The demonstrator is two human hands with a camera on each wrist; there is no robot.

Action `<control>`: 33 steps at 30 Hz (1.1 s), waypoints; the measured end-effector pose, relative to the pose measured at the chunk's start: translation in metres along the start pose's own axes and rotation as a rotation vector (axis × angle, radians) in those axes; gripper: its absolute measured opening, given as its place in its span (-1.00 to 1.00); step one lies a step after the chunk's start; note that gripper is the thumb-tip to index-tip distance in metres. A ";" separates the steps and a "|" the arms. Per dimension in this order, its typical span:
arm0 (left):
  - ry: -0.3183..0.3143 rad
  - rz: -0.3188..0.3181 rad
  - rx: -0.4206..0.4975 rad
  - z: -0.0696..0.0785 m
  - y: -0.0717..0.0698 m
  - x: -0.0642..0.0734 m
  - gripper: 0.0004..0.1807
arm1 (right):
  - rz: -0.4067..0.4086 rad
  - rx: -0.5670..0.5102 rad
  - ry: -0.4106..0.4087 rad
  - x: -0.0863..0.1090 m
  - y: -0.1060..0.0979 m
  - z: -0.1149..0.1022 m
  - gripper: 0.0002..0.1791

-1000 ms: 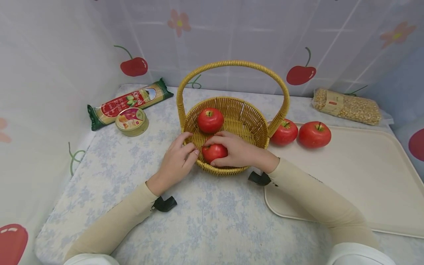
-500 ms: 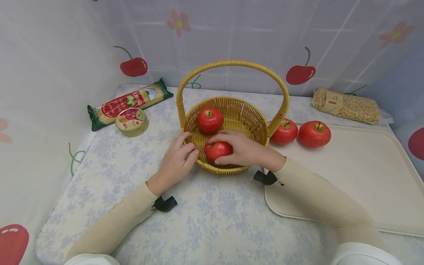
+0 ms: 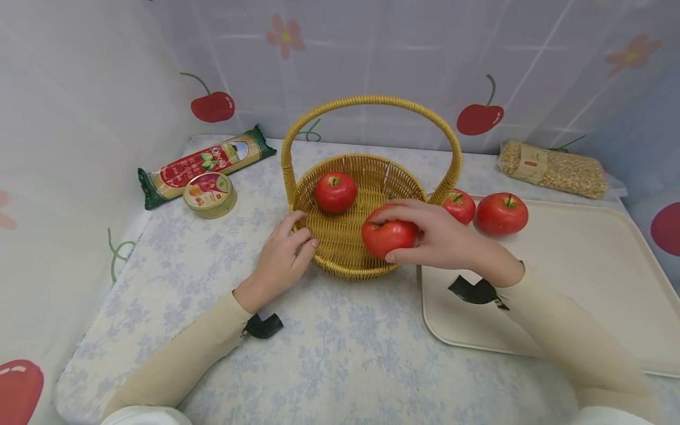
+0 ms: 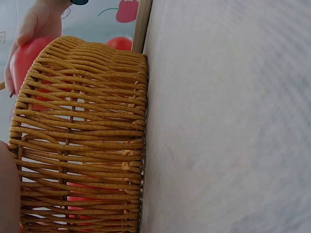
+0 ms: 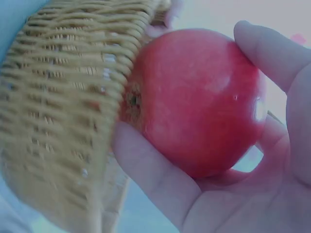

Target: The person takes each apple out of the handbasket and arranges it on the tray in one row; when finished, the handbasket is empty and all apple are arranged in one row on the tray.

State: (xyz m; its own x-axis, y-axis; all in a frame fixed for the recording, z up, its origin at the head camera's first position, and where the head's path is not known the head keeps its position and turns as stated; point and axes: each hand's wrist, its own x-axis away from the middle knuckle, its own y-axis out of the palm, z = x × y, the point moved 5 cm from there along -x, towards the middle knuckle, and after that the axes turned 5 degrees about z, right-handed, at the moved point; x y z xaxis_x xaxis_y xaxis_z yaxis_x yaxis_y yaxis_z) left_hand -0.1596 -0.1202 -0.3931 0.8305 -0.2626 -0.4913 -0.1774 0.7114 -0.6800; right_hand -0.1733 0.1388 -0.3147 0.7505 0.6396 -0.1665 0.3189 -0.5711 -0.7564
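We've got white blue-floral cloth (image 3: 329,348) below the fingers (image 3: 417,215), cherry-print curtain (image 3: 372,53) beyond. Right hand (image 3: 446,239) pinches a round red apple (image 3: 390,237) between thumb and fingers, at the yellow wicker basket (image 3: 353,273) rim. Left hand (image 3: 281,260) grips the left rim; left-wrist view crops that hand.

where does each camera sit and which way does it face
Head: on the head, facing forward and down at the basket, held apple and tray; left hand, right hand and both sleeves show.
Left wrist: on that wrist, facing the basket's side; an edge of the left hand and, upper left, the right hand show.
Right wrist: on that wrist, close on the held apple; the right hand shows around it.
Both wrist views share basket, held apple and right hand.
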 end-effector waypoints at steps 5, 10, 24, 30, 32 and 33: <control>-0.002 -0.001 0.001 -0.001 0.000 0.000 -0.73 | 0.031 0.010 0.003 0.020 -0.015 0.000 -0.42; -0.008 -0.003 0.001 -0.002 0.001 0.001 -0.73 | 0.071 0.018 0.031 0.037 -0.025 0.003 -0.41; -0.003 0.000 -0.001 -0.001 0.000 0.001 -0.74 | 0.187 0.048 0.083 0.077 -0.047 0.016 -0.30; -0.002 -0.003 -0.005 -0.002 0.001 0.001 -0.75 | 0.245 0.066 0.159 0.094 -0.058 0.030 -0.26; 0.000 0.000 -0.004 -0.001 0.001 0.001 -0.75 | 0.269 0.068 0.172 0.098 -0.062 0.035 -0.25; 0.001 0.001 -0.003 -0.001 0.001 0.001 -0.75 | 0.278 0.074 0.171 0.100 -0.063 0.037 -0.25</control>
State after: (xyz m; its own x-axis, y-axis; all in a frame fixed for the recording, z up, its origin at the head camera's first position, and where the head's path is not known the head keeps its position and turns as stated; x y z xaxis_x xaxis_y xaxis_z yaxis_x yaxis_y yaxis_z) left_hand -0.1596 -0.1208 -0.3947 0.8299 -0.2620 -0.4926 -0.1801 0.7098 -0.6810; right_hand -0.1397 0.2580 -0.3068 0.8913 0.3649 -0.2691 0.0497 -0.6687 -0.7419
